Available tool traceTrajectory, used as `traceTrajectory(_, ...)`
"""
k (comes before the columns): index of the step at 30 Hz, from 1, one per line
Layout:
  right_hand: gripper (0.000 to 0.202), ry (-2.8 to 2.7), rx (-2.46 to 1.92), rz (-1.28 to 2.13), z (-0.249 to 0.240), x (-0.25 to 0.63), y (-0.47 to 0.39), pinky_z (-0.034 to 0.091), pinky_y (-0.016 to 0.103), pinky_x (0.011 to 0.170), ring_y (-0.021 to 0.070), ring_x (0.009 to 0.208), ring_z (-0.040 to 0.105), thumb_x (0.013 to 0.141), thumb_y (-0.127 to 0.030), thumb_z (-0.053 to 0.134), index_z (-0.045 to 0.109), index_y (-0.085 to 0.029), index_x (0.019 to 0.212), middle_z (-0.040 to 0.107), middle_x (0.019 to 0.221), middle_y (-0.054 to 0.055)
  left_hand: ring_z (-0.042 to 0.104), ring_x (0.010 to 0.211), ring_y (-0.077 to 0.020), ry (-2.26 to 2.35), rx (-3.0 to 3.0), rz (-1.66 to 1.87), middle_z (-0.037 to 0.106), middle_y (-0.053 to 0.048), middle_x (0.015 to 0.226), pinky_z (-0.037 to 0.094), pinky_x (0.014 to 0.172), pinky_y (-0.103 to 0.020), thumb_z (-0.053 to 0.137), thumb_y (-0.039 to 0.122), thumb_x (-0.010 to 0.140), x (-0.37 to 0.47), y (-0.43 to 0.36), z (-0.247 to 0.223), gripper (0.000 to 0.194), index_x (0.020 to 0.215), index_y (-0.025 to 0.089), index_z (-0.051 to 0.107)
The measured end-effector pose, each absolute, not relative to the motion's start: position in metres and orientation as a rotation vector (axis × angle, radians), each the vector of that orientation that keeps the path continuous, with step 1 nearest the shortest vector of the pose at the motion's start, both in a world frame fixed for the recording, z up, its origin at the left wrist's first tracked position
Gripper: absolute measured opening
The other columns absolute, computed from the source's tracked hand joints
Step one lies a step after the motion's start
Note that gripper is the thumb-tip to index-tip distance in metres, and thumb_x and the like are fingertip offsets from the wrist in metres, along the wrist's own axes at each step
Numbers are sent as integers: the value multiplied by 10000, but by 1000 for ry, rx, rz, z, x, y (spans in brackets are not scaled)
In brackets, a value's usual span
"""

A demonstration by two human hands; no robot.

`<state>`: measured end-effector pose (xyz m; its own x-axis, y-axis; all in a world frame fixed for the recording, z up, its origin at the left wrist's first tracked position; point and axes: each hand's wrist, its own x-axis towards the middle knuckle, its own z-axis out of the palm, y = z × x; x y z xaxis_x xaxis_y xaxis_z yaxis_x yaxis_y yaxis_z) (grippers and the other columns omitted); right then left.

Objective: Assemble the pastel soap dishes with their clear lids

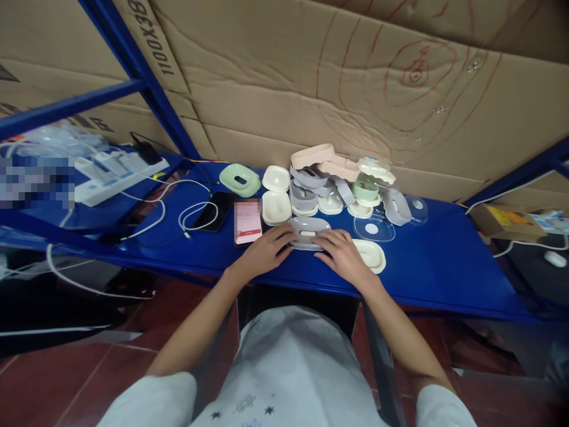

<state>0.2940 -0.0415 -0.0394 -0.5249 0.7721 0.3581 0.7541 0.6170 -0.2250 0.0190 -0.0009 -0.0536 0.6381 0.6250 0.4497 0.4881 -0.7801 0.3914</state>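
On the blue table, a grey oval soap dish (307,224) with a slot in its middle lies between my two hands. My left hand (272,248) has its fingers curled on the dish's left side. From the right, my right hand (340,252) holds the other side, its fingertips near the slot. A cream tray (372,255) rests partly behind my right hand. Cream dishes (276,209) sit just beyond my left hand, and a clear oval lid (376,228) lies beyond the right one. The underside of the grey dish is hidden.
Grey, peach and green dish parts (311,157) are piled at the back. A green dish (240,179), a lit phone (248,222) and a dark phone (216,212) with a white cable lie leftward. Cardboard (267,77) walls the back; blue frame posts (146,77) stand at the side.
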Motion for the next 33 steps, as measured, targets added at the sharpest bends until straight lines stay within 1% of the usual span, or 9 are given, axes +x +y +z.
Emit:
traceTrajectory(5, 366, -2385, -1225, 47, -35, 310, -43, 397, 493, 1201, 256, 1377, 615, 1105, -335, 532, 675, -281, 1437, 707, 1437, 85, 571, 1431, -316, 983, 2597, 910, 630, -140, 1371, 519, 1194, -526, 637, 302, 1039, 28, -9, -60, 225, 1248, 222, 662)
traceTrajectory(8, 423, -2142, -1589, -91, -32, 335, -36, 433, 533, 1120, 332, 1335, 622, 1087, -443, 555, 683, -208, 1415, 709, 1411, 151, 616, 1365, -296, 966, 2571, 970, 649, -127, 1321, 541, 1166, -503, 646, 276, 1031, 30, -13, -58, 179, 1199, 224, 677)
traceTrajectory(12, 326, -1964, -1976, -139, -27, 361, -24, 468, 547, 999, 366, 1132, 693, 1036, -382, 620, 763, -156, 1222, 788, 1156, 178, 666, 1243, -286, 968, 2596, 993, 678, -116, 1233, 572, 1100, -493, 680, 270, 1012, 30, -18, -53, 128, 1126, 213, 692)
traceTrajectory(17, 321, -1881, -1735, -7, -3, 356, -43, 510, 474, 972, 288, 997, 728, 1057, -433, 559, 784, -209, 1110, 807, 1032, 112, 657, 1276, -296, 997, 2589, 958, 683, -113, 1265, 563, 1119, -505, 683, 307, 1024, 31, -24, -54, 174, 1181, 231, 687)
traceTrajectory(20, 332, -1655, -1479, 317, 10, 334, -63, 566, 438, 930, 265, 985, 733, 1000, -542, 658, 771, -249, 1109, 800, 1078, 86, 609, 1378, -325, 1019, 2562, 1008, 610, -150, 1436, 543, 1156, -532, 727, 376, 1004, 30, -26, -56, 409, 1378, 255, 615)
traceTrajectory(23, 356, -1441, -1266, 739, 5, 307, -69, 617, 421, 848, 244, 912, 744, 970, -576, 691, 730, -261, 1129, 789, 1007, 71, 417, 1565, -387, 1059, 2499, 1144, 375, -187, 1675, 473, 1227, -591, 817, 477, 922, 27, -27, -58, 759, 1563, 294, 454)
traceTrajectory(25, 380, -1348, -1160, 956, -8, 294, -64, 638, 416, 801, 238, 872, 750, 980, -596, 656, 702, -254, 1139, 775, 946, 64, 325, 1619, -394, 1066, 2458, 1145, 291, -181, 1728, 427, 1262, -606, 817, 505, 915, 26, -27, -58, 844, 1614, 319, 384)
traceTrajectory(30, 509, -1293, -1199, 972, -38, 292, -55, 654, 426, 819, 239, 902, 764, 1005, -570, 633, 593, -245, 1396, 767, 927, 52, 483, 1538, -307, 1064, 2413, 988, 469, -145, 1631, 446, 1263, -524, 635, 409, 1060, 26, -24, -57, 573, 1596, 328, 448)
traceTrajectory(33, 535, -1490, -1332, 601, -41, 299, -60, 613, 498, 1001, 272, 1151, 728, 1055, -517, 579, 534, -250, 1517, 755, 1204, 126, 473, 1546, -292, 1050, 2407, 990, 471, -140, 1634, 428, 1278, -507, 624, 408, 1067, 26, -22, -57, 565, 1600, 318, 460)
